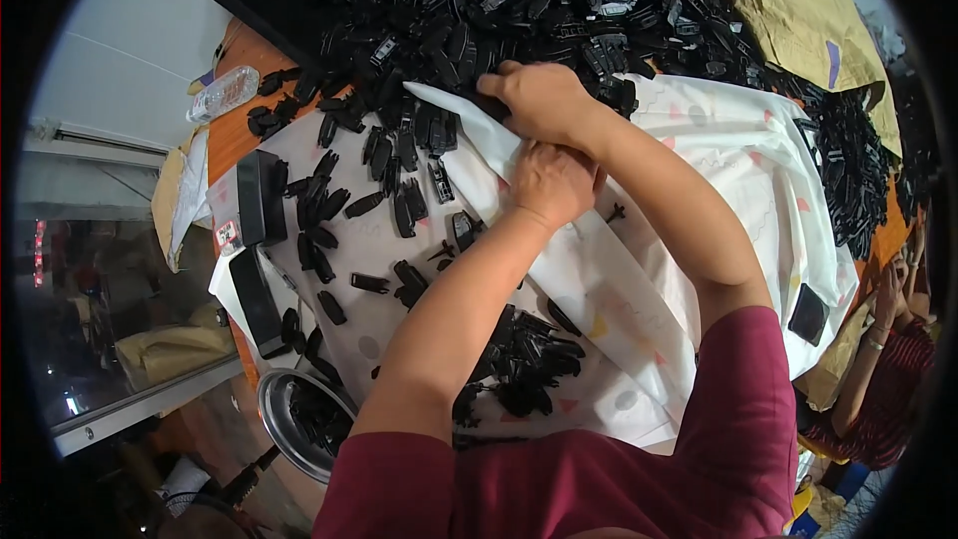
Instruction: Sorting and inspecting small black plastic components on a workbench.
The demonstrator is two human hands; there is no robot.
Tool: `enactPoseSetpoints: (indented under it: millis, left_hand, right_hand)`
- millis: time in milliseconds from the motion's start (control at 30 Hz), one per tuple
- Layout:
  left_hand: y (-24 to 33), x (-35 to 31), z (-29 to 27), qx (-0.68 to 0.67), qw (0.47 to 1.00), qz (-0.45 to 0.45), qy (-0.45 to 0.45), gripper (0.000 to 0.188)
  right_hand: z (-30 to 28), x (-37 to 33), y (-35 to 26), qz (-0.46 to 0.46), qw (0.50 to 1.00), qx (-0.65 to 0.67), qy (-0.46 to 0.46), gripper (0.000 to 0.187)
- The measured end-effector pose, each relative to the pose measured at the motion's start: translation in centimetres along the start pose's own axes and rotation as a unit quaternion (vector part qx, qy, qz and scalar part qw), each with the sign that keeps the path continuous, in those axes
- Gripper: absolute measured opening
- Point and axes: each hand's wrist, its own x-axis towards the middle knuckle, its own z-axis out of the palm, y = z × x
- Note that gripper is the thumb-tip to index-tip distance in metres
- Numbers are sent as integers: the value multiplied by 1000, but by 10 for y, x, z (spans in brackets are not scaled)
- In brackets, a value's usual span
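Note:
My right hand [544, 98] is closed at the near edge of a large heap of black plastic shells [454, 40]; its curled fingers hide what they grip. Just below it, my left hand [554, 185] is closed too, its fingers tucked under my right wrist and out of sight. Both hands are over a white patterned cloth [609, 279], which lies folded and creased around them. Loose black shells [404, 205] are scattered on the cloth left of my hands. Nearer my body, more black pieces [529, 359] lie in a small pile.
At the left stand a black box [259, 198], a clear plastic bottle [225, 93] and a metal bowl [267, 409] with black pieces inside. Brown paper [798, 10] and another shell heap [848, 175] are on the right. Another person's hand [886, 289] shows at the right edge.

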Motion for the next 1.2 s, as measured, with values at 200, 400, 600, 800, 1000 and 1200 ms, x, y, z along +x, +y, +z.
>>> enactPoseSetpoints:
  millis: [200, 400, 600, 800, 1000, 1200]
  left_hand:
    - [1, 4, 2, -50, 992, 56, 99, 10]
    - [-3, 1, 4, -44, 993, 53, 95, 9]
    - [-1, -1, 1, -22, 998, 48, 40, 20]
    - [0, 1, -2, -10, 997, 33, 71, 19]
    - [-7, 3, -5, -100, 984, 63, 132, 12]
    - [-36, 20, -41, -68, 983, -108, 133, 18]
  right_hand:
    - [-3, -4, 66, 101, 946, 300, 76, 35]
    - [-20, -23, 53, 179, 772, 589, 159, 23]
    - [0, -18, 43, 82, 980, 84, 161, 22]
    - [3, -13, 25, 45, 985, -138, 88, 19]
    - [-11, -27, 28, 75, 982, -79, 157, 21]
    - [-21, -88, 45, 211, 904, 275, 250, 22]
